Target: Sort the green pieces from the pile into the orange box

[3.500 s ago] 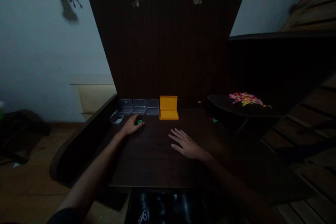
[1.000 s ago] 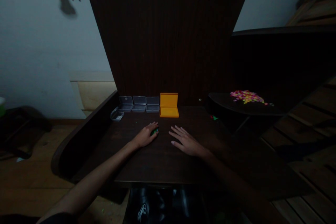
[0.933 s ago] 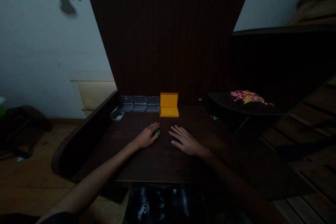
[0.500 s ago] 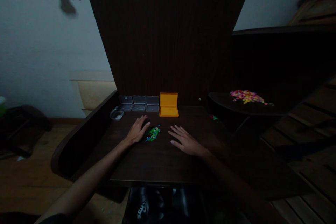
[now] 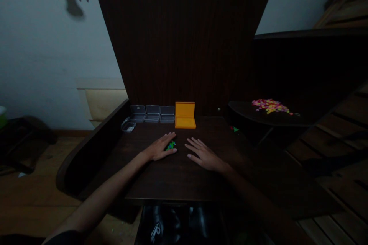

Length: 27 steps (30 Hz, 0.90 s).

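Observation:
My left hand (image 5: 160, 148) lies flat on the dark wooden table (image 5: 172, 176), fingers stretched out over a small heap of green and blue beads (image 5: 171, 146), which shows between the fingers and thumb. My right hand (image 5: 203, 155) rests palm down with fingers spread, just right of the heap and holding nothing. Behind them, an open orange box (image 5: 184, 115) stands at the table's back edge.
Three open clear plastic boxes (image 5: 152, 113) line the back left beside the orange box, with another small clear box (image 5: 128, 126) nearer the left rail. A pile of pink and yellow beads (image 5: 269, 106) lies on a dark side surface at right. A few loose beads (image 5: 234, 128) lie below it.
Half a second ago my left hand was left of the uncovered bead heap; it has slid right and now covers most of it. My right hand has stayed still.

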Tool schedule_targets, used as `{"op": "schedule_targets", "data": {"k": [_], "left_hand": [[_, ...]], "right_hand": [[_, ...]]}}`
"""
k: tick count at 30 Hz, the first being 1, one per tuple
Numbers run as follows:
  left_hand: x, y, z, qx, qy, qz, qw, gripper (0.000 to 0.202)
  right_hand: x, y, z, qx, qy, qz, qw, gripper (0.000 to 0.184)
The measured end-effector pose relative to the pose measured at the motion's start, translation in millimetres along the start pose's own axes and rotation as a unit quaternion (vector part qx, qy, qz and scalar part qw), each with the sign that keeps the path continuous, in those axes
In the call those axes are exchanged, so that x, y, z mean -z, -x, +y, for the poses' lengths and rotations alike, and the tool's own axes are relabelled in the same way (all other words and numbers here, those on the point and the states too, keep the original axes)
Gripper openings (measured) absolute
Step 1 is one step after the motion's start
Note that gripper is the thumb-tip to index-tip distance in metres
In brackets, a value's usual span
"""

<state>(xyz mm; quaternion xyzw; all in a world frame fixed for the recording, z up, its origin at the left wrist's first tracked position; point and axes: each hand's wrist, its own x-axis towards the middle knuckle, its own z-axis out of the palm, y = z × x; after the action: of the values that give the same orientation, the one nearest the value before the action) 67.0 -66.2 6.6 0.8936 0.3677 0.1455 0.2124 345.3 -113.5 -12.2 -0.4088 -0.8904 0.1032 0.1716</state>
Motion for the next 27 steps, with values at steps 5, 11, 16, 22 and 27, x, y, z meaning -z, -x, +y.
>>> {"op": "schedule_targets", "data": {"k": [5, 11, 16, 22, 27], "left_hand": [[-16.5, -14.3, 12.9, -0.020, -0.013, 0.008, 1.000, 0.074], [-30.3, -20.7, 25.9, -0.049, -0.020, 0.018, 0.998, 0.061], [-35.4, -18.0, 39.9, -0.069, -0.009, 0.015, 0.997, 0.054], [-28.3, -12.4, 47.7, -0.075, 0.010, -0.007, 0.997, 0.059], [-26.5, -9.7, 49.7, -0.108, -0.014, -0.037, 0.993, 0.075]], "right_hand": [[-2.6, 1.4, 2.7, 0.021, 0.006, 0.052, 0.998, 0.038], [-4.7, 0.9, 6.6, 0.040, 0.030, 0.147, 0.988, 0.022], [-1.7, 0.0, 9.6, 0.025, 0.041, 0.238, 0.970, 0.019], [0.6, 0.9, 8.9, -0.021, 0.034, 0.253, 0.967, 0.025], [1.8, -0.5, 7.5, -0.067, -0.003, 0.241, 0.968, 0.029]]}}
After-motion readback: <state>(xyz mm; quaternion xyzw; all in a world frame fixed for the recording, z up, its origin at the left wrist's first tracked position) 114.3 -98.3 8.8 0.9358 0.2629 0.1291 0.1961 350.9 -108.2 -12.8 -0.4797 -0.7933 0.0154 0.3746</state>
